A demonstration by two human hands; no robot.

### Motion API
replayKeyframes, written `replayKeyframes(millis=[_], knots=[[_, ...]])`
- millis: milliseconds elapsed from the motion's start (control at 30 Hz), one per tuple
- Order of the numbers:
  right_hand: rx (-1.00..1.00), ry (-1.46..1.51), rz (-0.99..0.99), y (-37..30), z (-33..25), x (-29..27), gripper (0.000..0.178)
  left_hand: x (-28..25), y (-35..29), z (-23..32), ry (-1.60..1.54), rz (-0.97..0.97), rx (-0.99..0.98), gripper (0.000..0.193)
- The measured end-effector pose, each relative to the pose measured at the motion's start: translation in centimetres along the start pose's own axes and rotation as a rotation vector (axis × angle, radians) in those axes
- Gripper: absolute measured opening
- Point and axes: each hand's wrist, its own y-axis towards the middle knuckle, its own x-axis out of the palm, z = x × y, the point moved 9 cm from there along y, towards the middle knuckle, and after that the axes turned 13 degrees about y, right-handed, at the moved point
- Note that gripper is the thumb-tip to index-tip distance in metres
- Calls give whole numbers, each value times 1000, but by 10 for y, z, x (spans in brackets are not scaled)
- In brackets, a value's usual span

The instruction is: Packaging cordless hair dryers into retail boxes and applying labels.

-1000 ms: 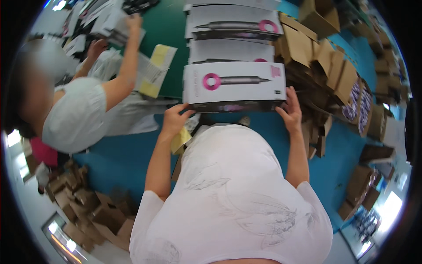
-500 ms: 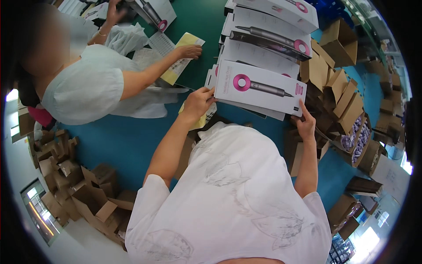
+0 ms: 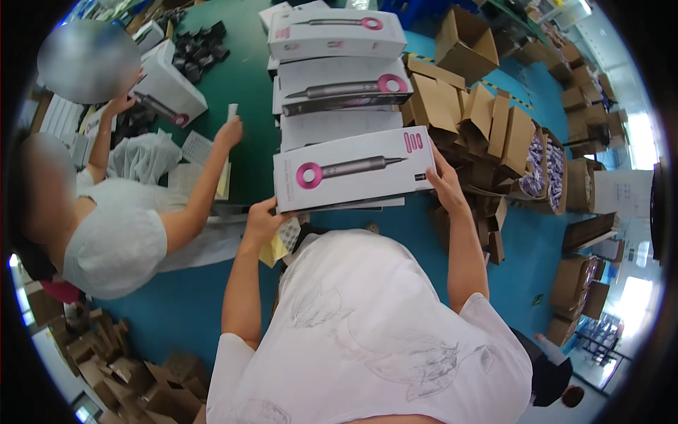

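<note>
Held item: a white box [image 3: 353, 145], centre of the frame, slightly tilted, its right end higher. The fingers of the left hand [image 3: 260, 225] are clamped on its lower left corner; those of the right hand [image 3: 446, 185] are clamped on its right end.

Surroundings: directly behind, similar white boxes [image 3: 346, 39] stand in an overlapping row on the green worktop [image 3: 244, 78], occupying the upper centre; the held box partly covers the nearest. Upper left, a co-worker [image 3: 113, 226] reaches over the worktop, beside a heap of black parts [image 3: 201, 51] and crumpled pale sheeting [image 3: 145, 157]. Brown cartons [image 3: 432, 102] crowd the upper right, close to the row. A tray-like carton of purple-and-white packets [image 3: 534, 166] sits farther right.

Materials: the held box is smooth printed card, rectangular and crisp-edged, bearing a grey wand shape with a magenta ring. The brown cartons appear to be plain cardboard, several with raised flaps. The sheeting is thin and wrinkled; its material cannot be determined. The floor [image 3: 176, 325] is flat blue.
</note>
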Motion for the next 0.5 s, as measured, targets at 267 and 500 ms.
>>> replayKeyframes(millis=[267, 500], knots=[[-562, -605, -309, -50, -190, 103, 106, 29, 26, 12, -136, -379, -92, 27], [-840, -983, -391, -56, -206, 139, 77, 22, 33, 14, 70, -267, -113, 59]])
